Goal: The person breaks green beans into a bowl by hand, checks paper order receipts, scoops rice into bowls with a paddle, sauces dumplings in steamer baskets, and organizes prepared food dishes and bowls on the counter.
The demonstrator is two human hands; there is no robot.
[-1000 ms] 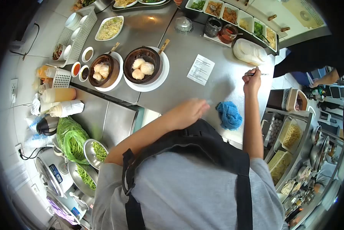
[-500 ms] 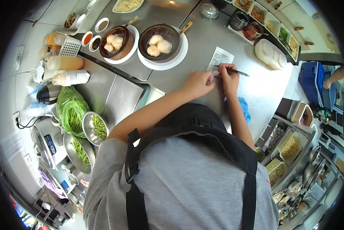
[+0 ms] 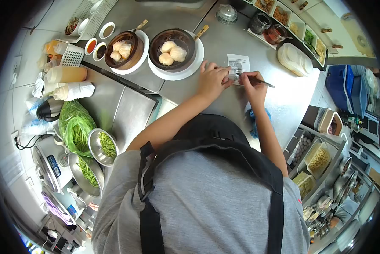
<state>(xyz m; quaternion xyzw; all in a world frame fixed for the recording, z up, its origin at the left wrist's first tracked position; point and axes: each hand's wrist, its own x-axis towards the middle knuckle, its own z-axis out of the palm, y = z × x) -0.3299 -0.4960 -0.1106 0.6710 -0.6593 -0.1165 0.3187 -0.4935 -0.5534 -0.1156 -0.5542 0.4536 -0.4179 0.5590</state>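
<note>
On the steel counter lies a printed paper slip [image 3: 239, 62]. My right hand [image 3: 253, 89] is closed round a dark pen [image 3: 266, 83], its tip end close to the slip's lower part. To the left, my left hand [image 3: 213, 82] rests with its fingers spread, the fingertips at the slip's left edge. Beyond my left hand stands a dark round steamer [image 3: 152, 44] with several dumplings [image 3: 178, 53], set on a white plate [image 3: 199, 59]. A second steamer [image 3: 132, 59] of dumplings sits left of it. A blue cloth [image 3: 253, 127] lies partly behind my right forearm.
Small sauce dishes [image 3: 107, 30] stand at the upper left. A green plastic bag [image 3: 77, 122] of vegetables and metal bowls [image 3: 113, 156] are along the left side. Sauce jars [image 3: 276, 34], a plastic container [image 3: 293, 59] and ingredient trays [image 3: 297, 19] line the upper right.
My left hand has uncurled and moved left, down beside the slip. My right hand with the pen has shifted slightly downward. Another person's arm at the far right is gone from view.
</note>
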